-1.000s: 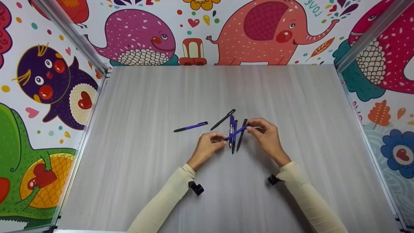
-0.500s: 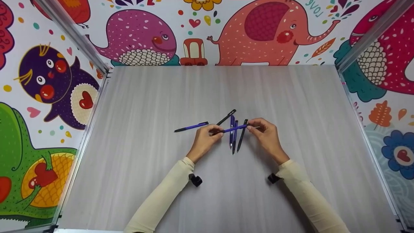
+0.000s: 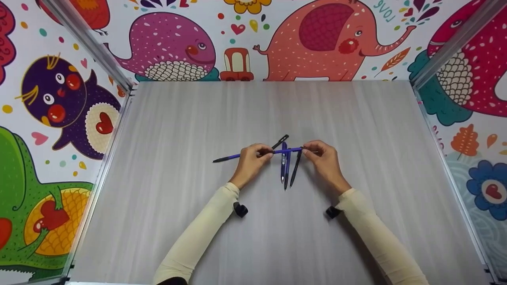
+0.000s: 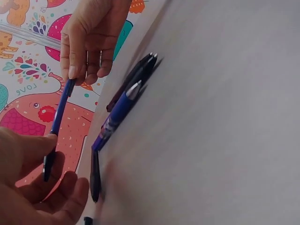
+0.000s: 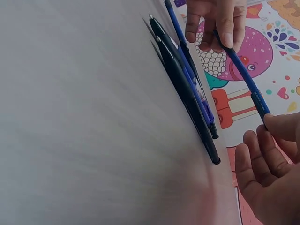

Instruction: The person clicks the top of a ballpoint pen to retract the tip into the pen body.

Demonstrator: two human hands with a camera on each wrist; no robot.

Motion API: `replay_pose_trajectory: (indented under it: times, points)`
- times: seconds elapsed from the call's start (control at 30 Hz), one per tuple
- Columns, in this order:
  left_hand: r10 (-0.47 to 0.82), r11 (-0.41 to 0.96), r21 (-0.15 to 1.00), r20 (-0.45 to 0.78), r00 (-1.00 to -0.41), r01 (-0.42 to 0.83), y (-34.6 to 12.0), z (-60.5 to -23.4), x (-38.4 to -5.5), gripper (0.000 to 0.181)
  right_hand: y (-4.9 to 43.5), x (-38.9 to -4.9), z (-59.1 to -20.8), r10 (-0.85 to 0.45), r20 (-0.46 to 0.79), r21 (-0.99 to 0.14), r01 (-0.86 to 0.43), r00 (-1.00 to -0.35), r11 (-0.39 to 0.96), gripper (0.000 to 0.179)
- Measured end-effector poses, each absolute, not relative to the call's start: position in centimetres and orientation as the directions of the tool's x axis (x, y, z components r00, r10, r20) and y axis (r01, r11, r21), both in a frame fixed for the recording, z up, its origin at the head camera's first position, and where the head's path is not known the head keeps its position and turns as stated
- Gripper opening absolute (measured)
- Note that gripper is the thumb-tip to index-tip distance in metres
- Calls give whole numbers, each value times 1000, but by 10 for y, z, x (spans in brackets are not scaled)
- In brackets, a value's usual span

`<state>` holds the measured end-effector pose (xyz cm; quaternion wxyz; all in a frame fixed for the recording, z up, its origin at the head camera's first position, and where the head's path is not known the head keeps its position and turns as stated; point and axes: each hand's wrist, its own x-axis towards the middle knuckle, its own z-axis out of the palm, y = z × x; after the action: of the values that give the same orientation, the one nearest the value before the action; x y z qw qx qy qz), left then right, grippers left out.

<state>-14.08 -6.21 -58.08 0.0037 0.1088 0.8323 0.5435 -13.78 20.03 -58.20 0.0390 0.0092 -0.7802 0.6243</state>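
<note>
Both hands pinch one blue pen [image 3: 288, 150] with black ends, held nearly level across the view above the other pens. The left hand [image 3: 250, 161] has its dark end between thumb and fingers, and the right hand [image 3: 326, 161] pinches the opposite end. In the left wrist view the raised pen [image 4: 59, 112] runs from one hand to the other, apart from the table. Beneath it lie two blue pens side by side, one of them with a silver tip [image 3: 282, 178], and a black pen [image 3: 295, 172]. The left hand partly hides another black pen [image 3: 282, 139].
A blue pen [image 3: 226, 158] lies to the left, its far end behind the left hand. The pale grey table [image 3: 178, 118] is bordered by metal rails [image 3: 103, 170] and walls printed with cartoon animals [image 3: 313, 39]. Small black devices [image 3: 240, 209] sit at both wrists.
The left hand has moved farther away and slightly left, so the held pen has swung from slanted to nearly level. The right hand has risen slightly. The pens on the table have stayed put.
</note>
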Motion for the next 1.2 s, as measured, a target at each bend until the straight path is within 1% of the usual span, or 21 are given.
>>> replay_pose_trajectory:
  times: [0.2,0.47,0.7,0.77,0.93,1.0,1.2]
  points:
    - [205,415,885,134,-969,210,-63,-583,-154,16,199,-152,-585,38,42,-973,-32,-998,227,19]
    - [213,477,840,175,-961,258,-60,-584,-172,14,204,-167,-590,29,81,-963,-71,-996,261,15]
    - [226,514,812,182,-957,276,-57,-585,-185,14,208,-180,-594,14,100,-955,-92,-995,283,17]
    - [241,519,802,194,-951,295,-57,-587,-189,14,209,-182,-595,13,103,-947,-94,-995,307,16]
    - [247,529,780,236,-940,334,-55,-607,-204,11,208,-187,-596,29,94,-930,-78,-995,360,15]
    - [246,539,773,235,-940,335,-55,-608,-208,11,208,-189,-596,38,82,-926,-63,-996,371,14]
    - [246,601,737,195,-949,308,-51,-596,-213,12,205,-196,-596,48,65,-908,-39,-997,416,13]
